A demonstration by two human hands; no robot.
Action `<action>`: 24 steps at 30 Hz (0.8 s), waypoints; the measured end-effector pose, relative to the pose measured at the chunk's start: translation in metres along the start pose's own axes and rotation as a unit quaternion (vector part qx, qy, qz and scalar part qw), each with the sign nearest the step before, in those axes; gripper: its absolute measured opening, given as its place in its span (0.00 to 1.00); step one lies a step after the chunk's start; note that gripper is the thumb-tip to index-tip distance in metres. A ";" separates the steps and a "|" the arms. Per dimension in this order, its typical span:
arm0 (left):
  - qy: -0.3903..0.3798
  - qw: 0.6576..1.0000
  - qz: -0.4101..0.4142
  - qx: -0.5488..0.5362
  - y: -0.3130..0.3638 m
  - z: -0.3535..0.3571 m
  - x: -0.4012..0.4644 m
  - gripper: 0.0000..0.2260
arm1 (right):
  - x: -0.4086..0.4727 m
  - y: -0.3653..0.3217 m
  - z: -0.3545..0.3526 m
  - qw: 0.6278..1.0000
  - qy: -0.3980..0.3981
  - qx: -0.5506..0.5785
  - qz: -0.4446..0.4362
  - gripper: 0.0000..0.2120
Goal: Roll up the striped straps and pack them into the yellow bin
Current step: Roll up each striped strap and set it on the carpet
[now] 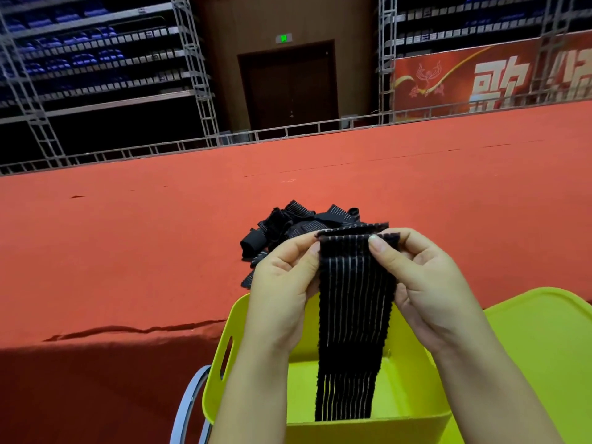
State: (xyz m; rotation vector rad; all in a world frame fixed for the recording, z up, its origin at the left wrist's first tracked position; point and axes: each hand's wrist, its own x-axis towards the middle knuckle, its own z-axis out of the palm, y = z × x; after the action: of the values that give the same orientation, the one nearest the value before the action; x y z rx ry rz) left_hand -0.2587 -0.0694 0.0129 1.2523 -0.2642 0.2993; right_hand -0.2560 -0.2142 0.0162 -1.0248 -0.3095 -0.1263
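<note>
Behind held strap [352, 302], strap pile [288, 229]

Light falls from above and in front onto the flat red carpeted platform [320, 174], leaving it evenly bright; its near front face sits in deep shadow; the dim tiered blue seating [80, 59] behind is dark and soft; straight metal trusses bow outward toward both edges; the bright yellow plastic bin [221, 373] glows, slightly oversaturated.
</note>
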 end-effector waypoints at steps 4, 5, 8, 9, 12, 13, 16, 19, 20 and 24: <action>-0.018 1.000 0.006 0.006 0.001 0.002 -0.004 0.11 | 0.000 0.001 -0.004 0.999 0.029 0.011 -0.020 0.17; -0.022 1.000 0.008 0.008 0.001 0.003 -0.005 0.10 | 0.000 0.001 -0.004 0.999 0.029 0.011 -0.026 0.19; -0.031 0.999 0.012 0.017 0.000 0.003 -0.007 0.11 | -0.002 0.002 -0.004 0.999 0.032 0.004 -0.039 0.19; -0.032 0.999 0.013 0.020 0.000 0.004 -0.008 0.11 | -0.002 0.001 -0.004 0.999 0.036 -0.002 -0.038 0.17; -0.033 0.999 0.013 0.021 0.001 0.003 -0.008 0.11 | -0.003 0.001 -0.002 0.998 0.045 -0.019 -0.036 0.15; -0.033 0.999 0.013 0.021 0.001 0.003 -0.009 0.11 | -0.003 0.001 -0.001 0.998 0.047 -0.023 -0.037 0.14; -0.037 0.999 0.015 0.025 0.003 0.002 -0.009 0.12 | -0.004 0.003 0.001 0.997 0.056 -0.031 -0.044 0.11; -0.043 0.998 0.017 0.037 0.003 -0.002 -0.010 0.13 | -0.003 0.008 0.000 0.994 0.067 -0.063 -0.053 0.06; -0.045 0.998 0.017 0.039 0.003 -0.003 -0.010 0.13 | -0.002 0.009 0.000 0.993 0.069 -0.077 -0.058 0.04; -0.040 0.998 0.018 0.043 0.003 -0.005 -0.012 0.11 | -0.002 0.015 0.000 0.987 0.081 -0.111 -0.082 0.05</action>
State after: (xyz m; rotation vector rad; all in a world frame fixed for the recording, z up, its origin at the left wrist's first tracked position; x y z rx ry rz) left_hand -0.2707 -0.0649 0.0094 1.3483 -0.3462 0.2948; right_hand -0.2545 -0.2066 0.0029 -1.2009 -0.2344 -0.3981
